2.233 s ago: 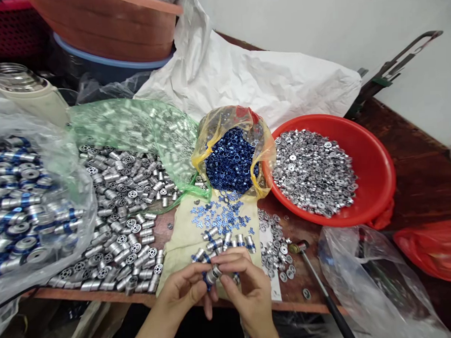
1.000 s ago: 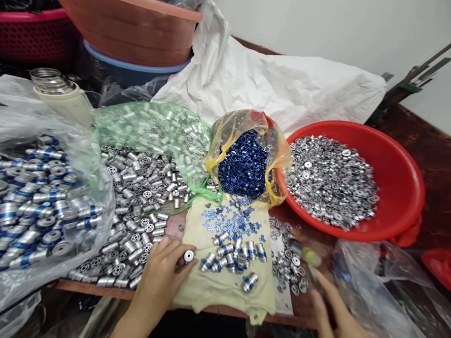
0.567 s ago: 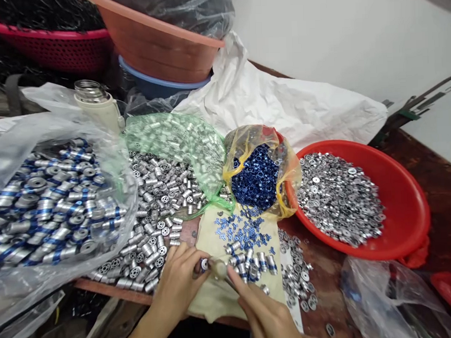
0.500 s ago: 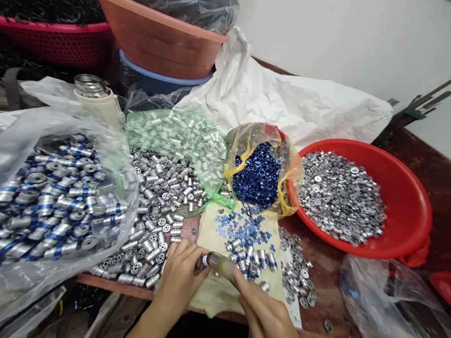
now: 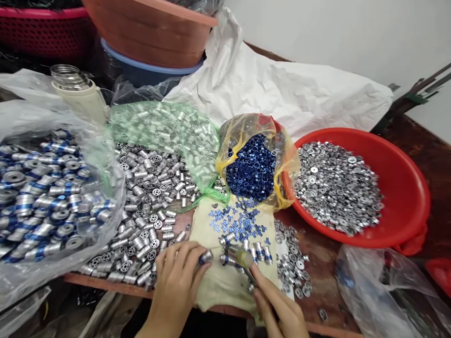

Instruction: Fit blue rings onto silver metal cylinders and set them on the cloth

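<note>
My left hand (image 5: 177, 279) pinches a small silver-and-blue metal hub (image 5: 206, 257) between thumb and fingers, above a pale yellow cloth (image 5: 218, 288). A small hammer (image 5: 245, 259) with a yellowish striking face is gripped in my right hand (image 5: 280, 307). Its head is to the right of the hub, apart from it. Several assembled silver-and-blue hubs (image 5: 260, 252) lie on the cloth beyond the hammer. Behind them are scattered blue star-shaped pieces (image 5: 236, 220). Loose silver hubs (image 5: 141, 231) are heaped left of the cloth, close to my left fingers.
A clear bag (image 5: 117, 192) of silver-and-blue hubs stands left. A yellow bag (image 5: 285, 199) holds blue rings. At right are a red basin (image 5: 404, 202) of silver discs and loose discs (image 5: 293, 265). A flask (image 5: 80, 100) stands behind; the table's front edge (image 5: 104, 286) is near.
The hammer head has moved right, away from the hub in my left hand, uncovering the hub. The whole view has shifted slightly, with surroundings now higher and further left.
</note>
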`<move>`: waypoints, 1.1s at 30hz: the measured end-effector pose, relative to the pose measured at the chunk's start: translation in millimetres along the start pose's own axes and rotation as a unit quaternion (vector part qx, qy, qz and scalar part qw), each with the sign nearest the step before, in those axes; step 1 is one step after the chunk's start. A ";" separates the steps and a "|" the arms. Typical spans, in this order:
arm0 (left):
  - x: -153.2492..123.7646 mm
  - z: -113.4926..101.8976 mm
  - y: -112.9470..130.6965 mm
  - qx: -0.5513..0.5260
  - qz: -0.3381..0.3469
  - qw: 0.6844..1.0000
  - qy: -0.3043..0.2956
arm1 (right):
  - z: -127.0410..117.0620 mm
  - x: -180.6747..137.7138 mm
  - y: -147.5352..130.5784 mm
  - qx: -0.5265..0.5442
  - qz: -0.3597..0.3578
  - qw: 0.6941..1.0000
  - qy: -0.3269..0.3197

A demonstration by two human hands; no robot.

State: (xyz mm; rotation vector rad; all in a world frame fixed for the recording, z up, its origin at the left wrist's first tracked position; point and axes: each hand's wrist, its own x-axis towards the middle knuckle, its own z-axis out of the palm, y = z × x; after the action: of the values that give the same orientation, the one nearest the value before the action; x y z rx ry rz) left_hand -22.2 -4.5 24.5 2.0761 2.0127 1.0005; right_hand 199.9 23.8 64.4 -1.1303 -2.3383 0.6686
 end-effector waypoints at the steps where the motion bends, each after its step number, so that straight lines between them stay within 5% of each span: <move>1: -0.2 -4.7 0.0 -0.019 0.004 1.000 0.004 | 0.3 -2.5 1.3 0.003 -0.001 1.000 -0.003; 6: -0.2 -9.8 0.8 -0.091 -0.006 0.994 -0.060 | -2.9 -4.2 -1.0 0.019 0.011 1.000 -0.021; 11: 8.7 12.2 1.2 -0.097 -0.042 0.989 -0.107 | -1.6 -5.8 -20.5 -0.042 -0.017 0.996 0.081; 16: 12.0 7.6 4.5 -0.101 -0.078 0.984 -0.122 | 8.1 -7.8 -21.2 -0.028 0.014 0.999 -0.019; 24: 5.6 1.0 3.2 -0.119 -0.090 0.982 -0.118 | 0.8 3.0 -3.3 0.000 0.036 0.997 -0.062; 30: 3.4 7.6 -4.2 -0.102 -0.068 0.986 -0.117 | 0.5 -5.6 -13.7 -0.044 -0.002 0.999 0.010; 33: 4.5 14.3 -2.8 -0.099 -0.057 0.988 -0.103 | 7.4 -5.7 -17.0 -0.065 -0.008 0.998 -0.026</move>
State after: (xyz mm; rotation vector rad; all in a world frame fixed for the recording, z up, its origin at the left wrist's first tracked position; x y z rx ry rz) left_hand -17.8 5.3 13.7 1.8558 1.8264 0.8852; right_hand 188.8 8.3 67.8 -1.1611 -2.4628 0.5525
